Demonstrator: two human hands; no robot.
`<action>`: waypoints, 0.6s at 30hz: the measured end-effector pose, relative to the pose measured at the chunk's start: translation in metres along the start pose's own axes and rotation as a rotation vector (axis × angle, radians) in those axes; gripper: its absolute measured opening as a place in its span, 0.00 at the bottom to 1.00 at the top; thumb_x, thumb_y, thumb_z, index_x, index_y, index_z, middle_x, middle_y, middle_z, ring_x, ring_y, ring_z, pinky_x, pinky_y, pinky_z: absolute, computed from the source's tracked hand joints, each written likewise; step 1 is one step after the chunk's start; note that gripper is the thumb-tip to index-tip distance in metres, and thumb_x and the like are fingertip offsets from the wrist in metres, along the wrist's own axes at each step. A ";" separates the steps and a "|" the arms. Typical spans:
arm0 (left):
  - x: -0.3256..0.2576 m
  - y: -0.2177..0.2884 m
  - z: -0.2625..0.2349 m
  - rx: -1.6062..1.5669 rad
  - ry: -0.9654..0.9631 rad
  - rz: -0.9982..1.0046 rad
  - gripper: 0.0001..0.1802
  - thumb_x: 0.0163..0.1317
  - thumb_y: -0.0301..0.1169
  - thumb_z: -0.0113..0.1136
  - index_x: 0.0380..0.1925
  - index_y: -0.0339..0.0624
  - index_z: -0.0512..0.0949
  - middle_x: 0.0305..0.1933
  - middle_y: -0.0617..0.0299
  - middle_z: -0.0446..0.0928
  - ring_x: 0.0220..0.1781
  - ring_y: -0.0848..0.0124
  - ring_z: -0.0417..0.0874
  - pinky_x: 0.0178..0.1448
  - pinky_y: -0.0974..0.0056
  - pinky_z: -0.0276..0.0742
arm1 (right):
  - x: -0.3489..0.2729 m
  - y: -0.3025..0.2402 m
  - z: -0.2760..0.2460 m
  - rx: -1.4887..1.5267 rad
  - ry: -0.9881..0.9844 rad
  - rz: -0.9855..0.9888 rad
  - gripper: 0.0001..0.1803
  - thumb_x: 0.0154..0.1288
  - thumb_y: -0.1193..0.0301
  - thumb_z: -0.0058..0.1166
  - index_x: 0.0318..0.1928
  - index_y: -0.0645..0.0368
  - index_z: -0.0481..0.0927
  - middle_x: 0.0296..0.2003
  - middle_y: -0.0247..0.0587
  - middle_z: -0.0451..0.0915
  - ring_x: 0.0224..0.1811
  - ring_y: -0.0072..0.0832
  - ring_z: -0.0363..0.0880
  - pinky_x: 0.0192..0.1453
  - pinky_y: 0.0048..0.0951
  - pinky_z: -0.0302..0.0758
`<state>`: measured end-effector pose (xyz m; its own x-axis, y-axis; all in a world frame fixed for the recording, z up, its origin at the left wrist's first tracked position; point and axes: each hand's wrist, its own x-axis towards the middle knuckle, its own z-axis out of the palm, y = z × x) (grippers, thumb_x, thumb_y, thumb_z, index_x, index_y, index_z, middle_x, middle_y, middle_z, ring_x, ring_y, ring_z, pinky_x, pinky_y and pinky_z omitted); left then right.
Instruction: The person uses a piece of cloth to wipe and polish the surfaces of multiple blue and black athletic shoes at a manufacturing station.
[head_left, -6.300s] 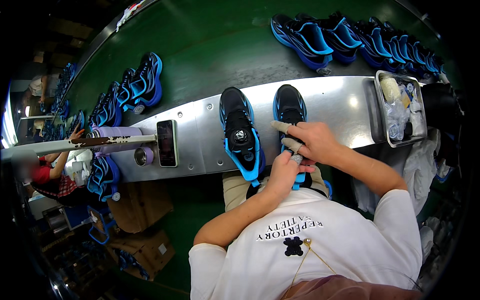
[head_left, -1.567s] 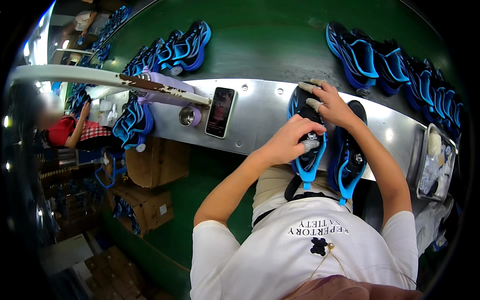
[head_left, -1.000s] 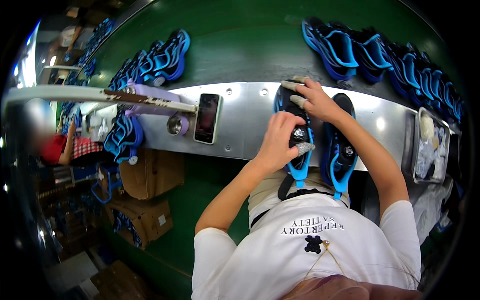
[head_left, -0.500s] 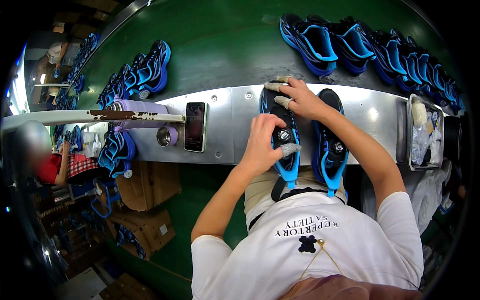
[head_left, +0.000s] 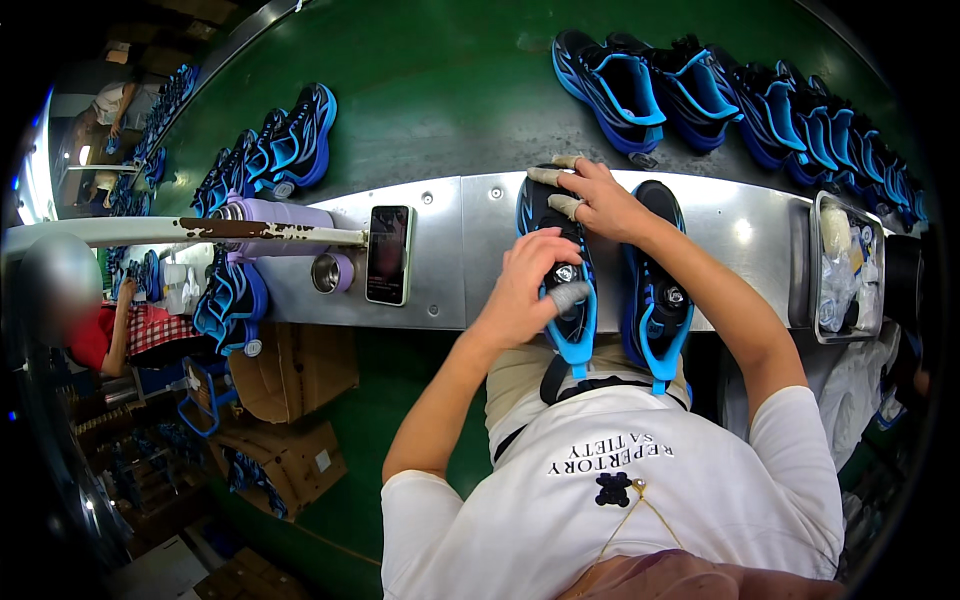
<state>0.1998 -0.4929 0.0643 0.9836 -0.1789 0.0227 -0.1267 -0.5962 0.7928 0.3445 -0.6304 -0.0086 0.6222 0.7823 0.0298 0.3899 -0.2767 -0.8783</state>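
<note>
1. Head view, centre of the brushed-steel work shelf [head_left: 450,250]: a black sports shoe with bright blue trim [head_left: 560,270] lies toe away from the person, its blue heel tab hanging over the shelf's near edge. The left hand [head_left: 525,290] is curled down on its mid part, one taped fingertip [head_left: 568,296] pressed beside a small round dial. The right hand [head_left: 600,200] lies spread flat on the toe, fingers apart, two of them taped.
2. Just beside it, to the right: a second black-and-blue shoe [head_left: 655,285], parallel, untouched, heel also over the edge.
3. Left on the shelf: a flat black smartphone [head_left: 389,254] lying face up, a short round steel cup [head_left: 328,272] just beside it, and a lilac cylindrical flask [head_left: 280,215] on its side.
4. Right end of the shelf: a rectangular steel tray [head_left: 806,290] holding pale rags and small packets; no label can be read.
5. Beyond the shelf's far edge: a dark green conveyor belt [head_left: 440,100], with rows of blue shoes [head_left: 740,100] at upper right and blue shoes [head_left: 275,150] at upper left; bare belt lies between the two groups.
6. Below the shelf, left: open brown cardboard boxes [head_left: 290,400], one with a small white square label [head_left: 322,460] on its side.
7. Far left: another person in a red checked top [head_left: 120,335], apart from the shoes.
</note>
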 end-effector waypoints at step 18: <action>-0.003 -0.002 0.004 -0.071 0.014 -0.018 0.20 0.53 0.37 0.68 0.42 0.44 0.73 0.54 0.60 0.77 0.70 0.55 0.66 0.72 0.53 0.55 | 0.000 0.005 0.002 0.007 0.002 -0.027 0.26 0.66 0.64 0.53 0.65 0.38 0.72 0.61 0.50 0.68 0.58 0.51 0.65 0.66 0.44 0.62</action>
<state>0.1962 -0.4940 0.0601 0.9874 -0.1572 0.0162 -0.1000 -0.5417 0.8346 0.3450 -0.6310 -0.0133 0.6131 0.7881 0.0549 0.4016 -0.2511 -0.8807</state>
